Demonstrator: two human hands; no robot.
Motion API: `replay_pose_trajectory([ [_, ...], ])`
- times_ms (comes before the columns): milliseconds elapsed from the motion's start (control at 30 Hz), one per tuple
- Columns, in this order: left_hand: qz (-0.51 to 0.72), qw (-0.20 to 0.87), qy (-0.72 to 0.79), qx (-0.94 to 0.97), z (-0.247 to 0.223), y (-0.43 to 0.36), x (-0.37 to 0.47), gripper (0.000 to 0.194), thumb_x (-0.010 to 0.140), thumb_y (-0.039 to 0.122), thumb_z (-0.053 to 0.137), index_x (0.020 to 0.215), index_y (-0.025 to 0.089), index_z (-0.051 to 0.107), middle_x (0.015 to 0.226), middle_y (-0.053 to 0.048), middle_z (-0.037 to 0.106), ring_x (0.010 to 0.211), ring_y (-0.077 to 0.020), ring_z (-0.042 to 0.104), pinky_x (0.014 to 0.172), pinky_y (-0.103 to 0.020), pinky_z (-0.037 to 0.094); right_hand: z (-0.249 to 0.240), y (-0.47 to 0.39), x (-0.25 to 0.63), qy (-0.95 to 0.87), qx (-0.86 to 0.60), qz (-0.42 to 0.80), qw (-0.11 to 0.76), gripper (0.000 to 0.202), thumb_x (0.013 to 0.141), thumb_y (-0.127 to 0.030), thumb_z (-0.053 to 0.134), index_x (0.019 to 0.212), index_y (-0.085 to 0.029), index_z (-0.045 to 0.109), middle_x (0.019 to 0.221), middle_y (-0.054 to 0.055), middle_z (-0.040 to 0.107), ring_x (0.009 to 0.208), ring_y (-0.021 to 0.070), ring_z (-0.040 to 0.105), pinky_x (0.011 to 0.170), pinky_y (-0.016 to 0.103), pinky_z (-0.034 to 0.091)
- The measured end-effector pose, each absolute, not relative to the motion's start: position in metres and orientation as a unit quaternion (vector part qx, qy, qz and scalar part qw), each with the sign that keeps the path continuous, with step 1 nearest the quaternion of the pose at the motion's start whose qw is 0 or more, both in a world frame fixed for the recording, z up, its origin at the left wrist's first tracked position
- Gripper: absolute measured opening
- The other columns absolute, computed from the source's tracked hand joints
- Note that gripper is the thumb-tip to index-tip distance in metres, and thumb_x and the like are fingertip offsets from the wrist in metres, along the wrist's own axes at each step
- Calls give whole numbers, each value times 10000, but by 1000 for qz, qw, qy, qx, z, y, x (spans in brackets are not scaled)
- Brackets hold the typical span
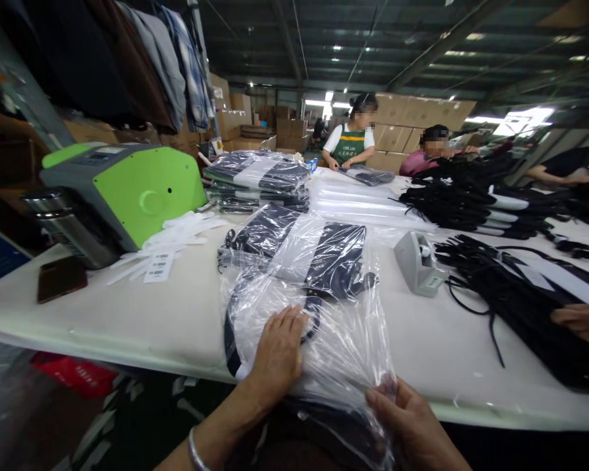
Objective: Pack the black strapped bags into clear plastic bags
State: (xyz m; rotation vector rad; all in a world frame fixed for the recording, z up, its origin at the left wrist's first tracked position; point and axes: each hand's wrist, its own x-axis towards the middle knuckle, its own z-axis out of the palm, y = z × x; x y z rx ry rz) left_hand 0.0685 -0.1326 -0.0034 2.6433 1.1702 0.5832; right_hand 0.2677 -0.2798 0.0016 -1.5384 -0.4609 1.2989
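Note:
A clear plastic bag (358,327) lies on the table in front of me, its near end hanging over the edge. Inside its far part is a folded black bag (341,252) with a white paper band (298,252) around it and a dark strap curving toward me. My left hand (281,347) lies flat on the plastic, fingers stretched out. At the bag's near right side, my right hand (397,409) pinches the edge of the plastic between thumb and fingers.
A green and grey machine (152,190) stands at the left, beside a steel thermos (73,229), a phone (61,278) and white label strips (171,242). Packed bundles (258,173) are stacked behind. Right are a grey tape dispenser (419,265), black goods (510,288) and a co-worker's hand (584,322).

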Motion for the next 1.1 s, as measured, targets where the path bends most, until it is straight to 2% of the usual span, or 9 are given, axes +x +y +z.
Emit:
replay_pose_trajectory([
  [167,231,37,384,893,0,-121,40,623,710,-46,492,1280,199,550,1509,-114,450,1437,-292,347,1169,-510,331,9,-278,263,-219,-655,506,516,620,631,-566,827,1064,-177,616,587,-45,587,519,156,578,521,253,442],
  [267,214,2,276,937,2,-125,34,395,831,-6,522,1156,205,602,1403,-89,546,1382,-280,411,1129,-460,379,25,-279,264,-280,-686,431,515,977,695,-567,799,1490,-198,367,557,-78,574,496,160,572,520,256,446],
  [333,177,7,218,960,2,-130,32,209,898,76,552,1059,191,619,1211,-75,650,1219,-256,541,1040,-415,449,36,-284,268,-327,-683,406,511,958,776,-553,747,1554,-234,287,568,-76,581,528,156,594,561,256,482],
  [433,149,53,191,969,3,-140,25,136,930,118,543,1024,179,619,1035,-56,697,1064,-230,608,965,-389,480,45,-292,277,-422,-661,403,472,548,892,-495,637,1387,-270,571,761,6,706,718,170,693,719,268,561],
  [567,153,143,195,958,9,-155,12,356,936,280,613,1277,216,532,1250,-65,680,1280,-244,537,1117,-431,386,51,-285,288,-611,-607,341,377,343,941,-328,556,1252,-264,688,1143,88,734,1024,208,706,935,312,561],
  [700,155,151,221,951,10,-171,15,910,736,525,809,1455,240,329,1395,-105,600,1377,-306,467,1201,-536,272,67,-262,283,-728,-557,195,348,332,963,-212,511,1257,-260,659,1009,76,716,890,170,684,797,270,573],
  [800,229,146,232,934,12,-185,32,1037,699,486,844,1498,231,235,1406,-136,577,1357,-314,486,1178,-525,328,89,-245,272,-787,-518,76,327,227,954,-185,519,1041,-239,722,848,59,662,774,175,613,693,293,527],
  [1000,418,174,274,848,42,-192,62,697,880,276,684,1466,230,311,1292,-118,608,1195,-241,580,1018,-385,481,120,-227,262,-812,-473,-36,340,85,900,-277,692,830,-242,723,1088,71,687,1109,253,574,943,411,464],
  [1100,431,239,274,826,54,-185,68,416,938,234,612,1334,247,485,1077,-44,666,986,-181,629,881,-308,499,127,-224,261,-817,-458,40,348,41,902,-280,704,879,-253,724,976,35,715,1003,207,627,927,379,476],
])
